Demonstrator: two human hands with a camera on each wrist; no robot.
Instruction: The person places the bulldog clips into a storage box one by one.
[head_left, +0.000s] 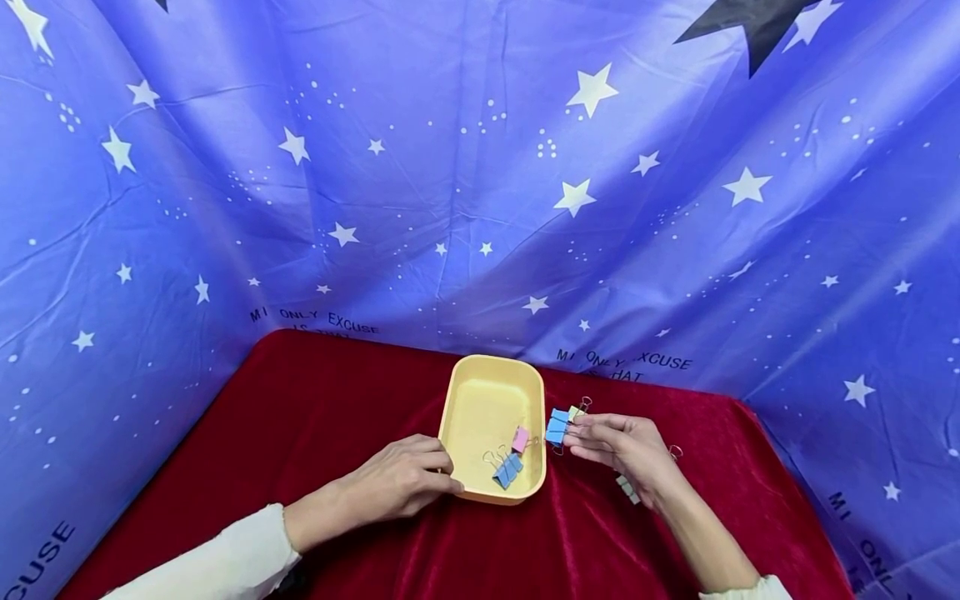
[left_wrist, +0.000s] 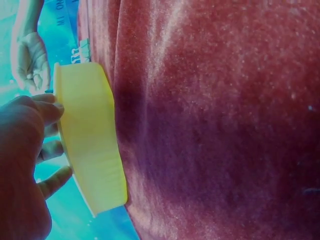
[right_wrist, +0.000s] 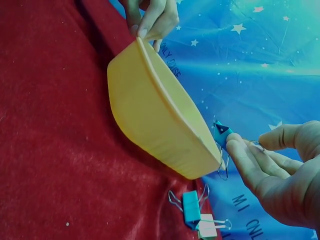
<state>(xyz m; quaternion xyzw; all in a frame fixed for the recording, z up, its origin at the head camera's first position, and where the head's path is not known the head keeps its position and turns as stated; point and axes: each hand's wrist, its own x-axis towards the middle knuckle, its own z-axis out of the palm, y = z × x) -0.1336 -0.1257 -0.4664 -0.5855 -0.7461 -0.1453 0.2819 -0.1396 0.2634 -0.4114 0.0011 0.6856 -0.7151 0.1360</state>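
A yellow rectangular tub (head_left: 491, 500) stands on the red cloth. My left hand (head_left: 397, 479) grips its near left rim, with thumb and fingers at the edge (right_wrist: 152, 20). Inside lie a pink binder clip (head_left: 520, 439) and a blue binder clip (head_left: 507, 471) with wire handles. Just off the tub's right rim, my right hand (head_left: 626, 450) pinches another blue binder clip (right_wrist: 222, 134) by a wire handle. In the head view a pale yellow clip (head_left: 576, 414) shows behind those fingertips; whether it touches them I cannot tell.
A teal binder clip (right_wrist: 191, 209) and a pale clip (right_wrist: 207, 227) lie on the cloth right of the tub. A pale green clip (head_left: 627, 490) shows partly under my right hand. A blue star-printed curtain (head_left: 450, 167) surrounds the red-covered table (head_left: 337, 400).
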